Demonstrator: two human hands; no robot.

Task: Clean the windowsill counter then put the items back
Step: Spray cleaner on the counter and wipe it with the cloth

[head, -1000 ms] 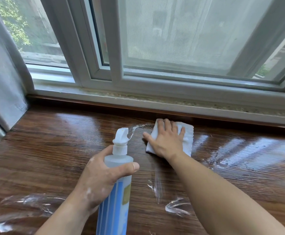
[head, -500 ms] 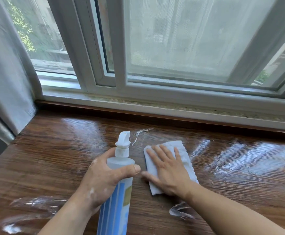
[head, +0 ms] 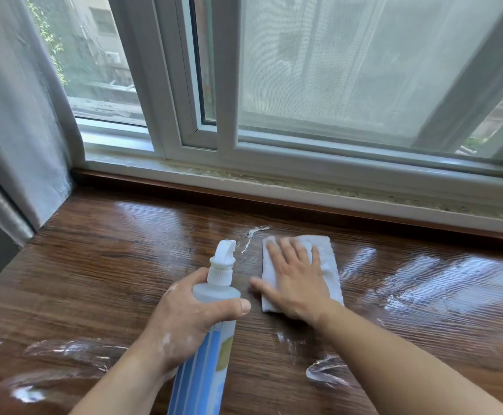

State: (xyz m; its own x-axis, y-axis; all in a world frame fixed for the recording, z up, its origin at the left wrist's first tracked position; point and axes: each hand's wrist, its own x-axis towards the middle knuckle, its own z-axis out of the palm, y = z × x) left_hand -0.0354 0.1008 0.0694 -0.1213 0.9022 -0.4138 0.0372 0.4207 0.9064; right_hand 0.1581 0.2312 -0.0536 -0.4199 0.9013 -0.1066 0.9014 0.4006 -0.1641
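White wiping cloth [head: 328, 259] lying flat on the wooden tabletop [head: 100, 277], pinned under the right hand [head: 296, 280]. Fingers [head: 286, 250] of that hand spread and pressed flat on the cloth, tips toward the window, thumb out to the left and resting on bare wood just off the cloth's edge. Cloth showing beyond the fingertips and to the right of the little finger.

Just left of the thumb, a spray bottle [head: 211, 339] with a white nozzle [head: 224, 254], tilted and aimed toward the window. Left hand [head: 184, 319] wrapped around the bottle's shoulder, fingers curled behind it, thumb clamped across the front; nothing on the trigger as far as can be seen.

Ahead of the fingertips and slightly left, a thin white foam streak [head: 251, 236] not yet wiped. More smeared foam near the right forearm [head: 325, 374], more at the near left edge [head: 25, 393], and wet streaks to the right [head: 424, 283]. Beyond, the window frame [head: 304, 166] with grit in its track, and a grey curtain [head: 19, 115] at far left.

Step in hand, by the look of it: wiping sprayed cleaner off the tabletop; cleaning well short of done. No items to be put back in view. Next move likely calls for firm, even pressure and a sweep through the remaining foam patches, with the bottle kept clear of the cloth's path.
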